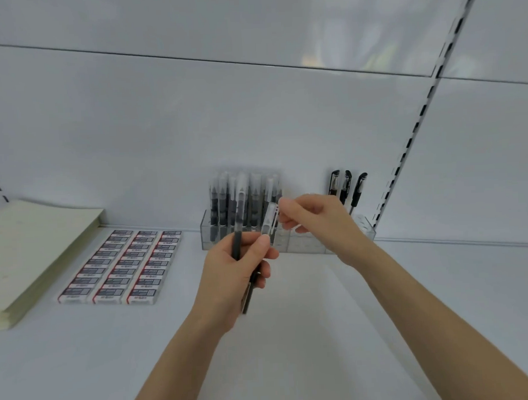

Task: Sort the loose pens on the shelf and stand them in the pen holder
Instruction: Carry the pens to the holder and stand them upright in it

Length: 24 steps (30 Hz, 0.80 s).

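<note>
- The loose pens (238, 230), dark barrels with clear caps, stand nearly upright in a small bundle above the shelf (321, 332), just in front of the pen holder (300, 243). Their lower ends stick out below the fist.
- The left hand (238, 269) is closed around this bundle, with the thumb pressed across the barrels.
- One clear-capped pen (269, 222) leans right out of the bundle. The right hand (314, 220) has its fingers curled and pinches the pen's cap end between thumb and forefinger. The contact is slightly blurred.
- The pen holder is a clear, low, compartmented box at the back of the shelf, against the rear panel (194, 127).
- A dense group of clear-capped pens (244, 197) stands in the holder's left part, and three black pens (347, 188) stand in its right part.
- Boxed erasers (124, 266) lie flat in three rows to the left of the holder.
- A stack of pale paper (34, 255) lies further left.
- A slotted upright (418, 119) runs up the panel on the right.
</note>
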Available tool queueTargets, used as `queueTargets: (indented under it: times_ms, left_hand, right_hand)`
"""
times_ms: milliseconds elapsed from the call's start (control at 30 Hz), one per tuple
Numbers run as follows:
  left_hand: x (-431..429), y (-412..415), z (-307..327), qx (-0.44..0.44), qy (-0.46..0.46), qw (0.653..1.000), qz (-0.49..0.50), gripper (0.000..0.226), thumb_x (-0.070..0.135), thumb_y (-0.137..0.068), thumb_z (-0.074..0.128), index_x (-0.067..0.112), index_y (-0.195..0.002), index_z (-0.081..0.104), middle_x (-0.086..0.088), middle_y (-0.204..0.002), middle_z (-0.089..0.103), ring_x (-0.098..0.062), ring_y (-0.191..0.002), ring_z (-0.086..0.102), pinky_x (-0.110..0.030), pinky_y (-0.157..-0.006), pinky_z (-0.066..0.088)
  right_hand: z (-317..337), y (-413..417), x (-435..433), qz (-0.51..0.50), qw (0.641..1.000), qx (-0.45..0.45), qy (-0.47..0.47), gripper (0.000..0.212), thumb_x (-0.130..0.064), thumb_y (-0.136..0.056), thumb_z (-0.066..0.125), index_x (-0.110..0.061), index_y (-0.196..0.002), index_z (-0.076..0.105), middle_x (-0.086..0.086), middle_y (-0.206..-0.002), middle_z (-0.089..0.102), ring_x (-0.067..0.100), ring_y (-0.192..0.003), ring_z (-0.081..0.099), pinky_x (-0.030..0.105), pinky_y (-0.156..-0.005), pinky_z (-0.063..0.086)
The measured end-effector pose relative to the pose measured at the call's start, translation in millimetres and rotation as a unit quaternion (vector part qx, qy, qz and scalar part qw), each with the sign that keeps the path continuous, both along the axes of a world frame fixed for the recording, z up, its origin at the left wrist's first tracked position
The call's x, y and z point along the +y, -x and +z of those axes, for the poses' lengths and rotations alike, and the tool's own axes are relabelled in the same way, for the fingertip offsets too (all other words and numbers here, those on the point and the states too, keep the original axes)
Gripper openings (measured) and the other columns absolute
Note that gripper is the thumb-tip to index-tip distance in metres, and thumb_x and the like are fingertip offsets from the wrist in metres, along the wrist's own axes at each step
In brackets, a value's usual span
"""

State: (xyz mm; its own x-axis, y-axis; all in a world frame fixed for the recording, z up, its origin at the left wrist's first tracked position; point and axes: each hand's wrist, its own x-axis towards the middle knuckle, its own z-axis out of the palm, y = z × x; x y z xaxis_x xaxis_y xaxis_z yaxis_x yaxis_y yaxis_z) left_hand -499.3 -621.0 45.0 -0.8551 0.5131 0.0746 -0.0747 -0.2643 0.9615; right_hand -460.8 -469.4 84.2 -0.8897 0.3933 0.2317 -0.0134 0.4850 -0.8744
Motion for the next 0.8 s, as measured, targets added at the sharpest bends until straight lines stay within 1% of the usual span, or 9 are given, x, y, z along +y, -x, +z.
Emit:
queueTargets:
  times_ms: [100,167,267,367,467,533,633,700,800]
  left_hand:
    - [7,-5,1,0.019,0.008,1.0,-0.023,0.008,0.014,-0.088,0.056,0.006,-0.088,0.059,-0.004,-0.064,0.065,-0.009,-0.045,0.053,-0.019,-0.042,0.042]
    - [8,-6,3,0.029,0.02,0.999,-0.02,0.012,0.019,-0.091,0.053,0.009,-0.088,0.059,-0.006,-0.072,0.066,-0.01,-0.052,0.061,-0.02,-0.046,0.049]
    - [2,0,4,0.034,0.042,0.998,0.029,0.02,0.029,-0.093,0.045,0.013,-0.091,0.058,-0.006,-0.081,0.065,-0.011,-0.06,0.068,-0.023,-0.048,0.053]
    - [-6,6,2,0.057,0.077,0.993,0.07,0.027,0.028,-0.096,0.042,0.005,-0.09,0.055,-0.005,-0.063,0.053,-0.009,-0.04,0.05,-0.019,-0.036,0.038]
    - [-9,8,-1,0.096,0.118,0.984,0.09,0.033,0.029,-0.095,0.045,0.0,-0.079,0.045,0.006,-0.045,0.032,-0.007,-0.034,0.027,-0.017,-0.035,0.023]
    - [-11,6,1,0.102,0.122,0.983,0.091,0.033,0.031,-0.094,0.047,0.006,-0.074,0.041,0.01,-0.041,0.028,-0.007,-0.034,0.024,-0.016,-0.035,0.021]
    - [-13,5,3,0.061,0.104,0.989,0.085,0.028,0.031,-0.095,0.044,0.006,-0.083,0.046,0.01,-0.044,0.027,-0.007,-0.034,0.022,-0.015,-0.033,0.019]
    - [-15,4,3,0.033,0.09,0.993,0.076,0.024,0.027,-0.097,0.039,0.011,-0.082,0.049,0.009,-0.046,0.028,-0.006,-0.034,0.022,-0.014,-0.034,0.017]
    - [-18,4,3,0.014,0.075,0.995,0.065,0.023,0.018,-0.097,0.037,0.014,-0.08,0.051,0.007,-0.048,0.032,-0.006,-0.034,0.022,-0.014,-0.035,0.015]
  right_hand:
    - [-1,-10,-5,0.077,0.996,-0.016,0.031,0.017,-0.028,-0.084,0.064,-0.017,-0.072,0.068,-0.005,-0.069,0.064,0.007,-0.072,0.059,0.022,-0.07,0.049]
    - [4,-10,3,0.056,0.995,0.012,0.076,0.017,-0.022,-0.085,0.063,-0.018,-0.069,0.065,-0.007,-0.068,0.067,0.006,-0.07,0.064,0.019,-0.066,0.051]
    - [18,-8,23,-0.038,0.981,0.099,0.164,0.018,-0.017,-0.091,0.055,-0.012,-0.073,0.058,-0.001,-0.07,0.071,0.012,-0.062,0.069,0.02,-0.057,0.055]
    - [24,1,38,-0.143,0.971,0.169,0.093,0.011,-0.018,-0.094,0.051,-0.014,-0.084,0.052,-0.001,-0.075,0.067,0.011,-0.058,0.068,0.026,-0.061,0.056]
    - [21,18,41,-0.16,0.972,0.17,0.005,0.012,-0.02,-0.095,0.048,-0.023,-0.083,0.049,-0.005,-0.076,0.062,0.003,-0.057,0.065,0.028,-0.069,0.054]
    - [17,29,41,-0.148,0.977,0.145,-0.04,0.009,-0.021,-0.095,0.047,-0.02,-0.086,0.049,-0.005,-0.077,0.06,0.0,-0.056,0.063,0.032,-0.071,0.053]
    - [12,41,41,-0.132,0.98,0.128,-0.074,0.009,-0.021,-0.095,0.046,-0.014,-0.091,0.049,-0.004,-0.077,0.058,-0.002,-0.053,0.06,0.032,-0.07,0.051]
    - [13,45,41,-0.123,0.981,0.125,-0.085,0.009,-0.02,-0.096,0.046,-0.014,-0.09,0.049,-0.001,-0.078,0.057,-0.003,-0.05,0.059,0.029,-0.066,0.05]
    - [16,49,42,-0.109,0.983,0.104,-0.104,0.009,-0.02,-0.096,0.046,-0.014,-0.09,0.048,-0.001,-0.077,0.057,0.005,-0.056,0.061,0.03,-0.067,0.05]
